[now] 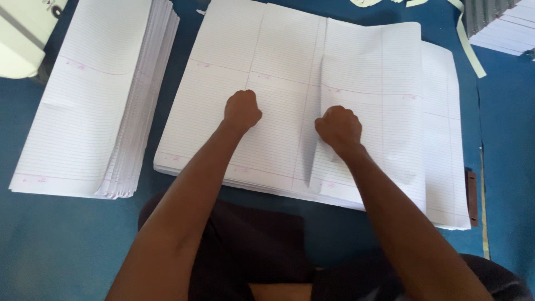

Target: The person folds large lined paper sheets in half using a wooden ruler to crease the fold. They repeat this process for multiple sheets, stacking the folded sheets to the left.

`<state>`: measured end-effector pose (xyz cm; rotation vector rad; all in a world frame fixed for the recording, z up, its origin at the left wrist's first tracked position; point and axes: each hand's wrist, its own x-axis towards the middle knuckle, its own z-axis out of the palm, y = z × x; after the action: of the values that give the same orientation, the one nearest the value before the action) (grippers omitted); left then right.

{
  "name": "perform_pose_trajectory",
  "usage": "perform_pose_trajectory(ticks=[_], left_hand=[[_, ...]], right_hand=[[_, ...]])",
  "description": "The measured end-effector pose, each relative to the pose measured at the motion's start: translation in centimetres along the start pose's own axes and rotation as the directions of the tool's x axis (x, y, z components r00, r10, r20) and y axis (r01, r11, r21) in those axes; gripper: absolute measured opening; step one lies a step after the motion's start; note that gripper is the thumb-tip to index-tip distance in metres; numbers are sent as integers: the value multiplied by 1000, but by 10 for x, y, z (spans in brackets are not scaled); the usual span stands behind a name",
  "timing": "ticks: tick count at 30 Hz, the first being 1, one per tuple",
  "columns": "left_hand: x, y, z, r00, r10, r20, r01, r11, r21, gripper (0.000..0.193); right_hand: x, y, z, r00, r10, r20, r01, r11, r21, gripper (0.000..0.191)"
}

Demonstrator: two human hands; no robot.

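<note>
Both fists down on the big ruled sheets, right one parked on the fold.

The blue floor (501, 111) ran under everything, with a second stack of ruled paper (83, 100) well off to the left and a bit of a white machine (19, 39) in the top left corner. The main stack of ruled sheets (267, 111) lay straight ahead, long side running left to right. Its folded-over sheet (379, 83) sat on the right half, crease running away from the person, just left of the right hand (339, 129). That hand was nearer the crease, fingers curled tight into a fist pressing the flap. The left hand (242, 110) was also fisted, pressing bare paper and gripping nothing.
</note>
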<state>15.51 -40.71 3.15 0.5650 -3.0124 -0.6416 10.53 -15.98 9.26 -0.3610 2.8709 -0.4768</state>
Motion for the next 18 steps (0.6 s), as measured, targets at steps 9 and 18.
perform_pose_trajectory(ticks=[9, 18], left_hand=[[21, 16, -10, 977, -97, 189, 132, 974, -182, 56], [8, 53, -42, 801, -398, 448, 537, 808, -242, 41]], right_hand=[[4, -51, 37, 996, -80, -29, 82, 994, 71, 21], [-4, -93, 52, 993, -104, -51, 109, 988, 111, 17]])
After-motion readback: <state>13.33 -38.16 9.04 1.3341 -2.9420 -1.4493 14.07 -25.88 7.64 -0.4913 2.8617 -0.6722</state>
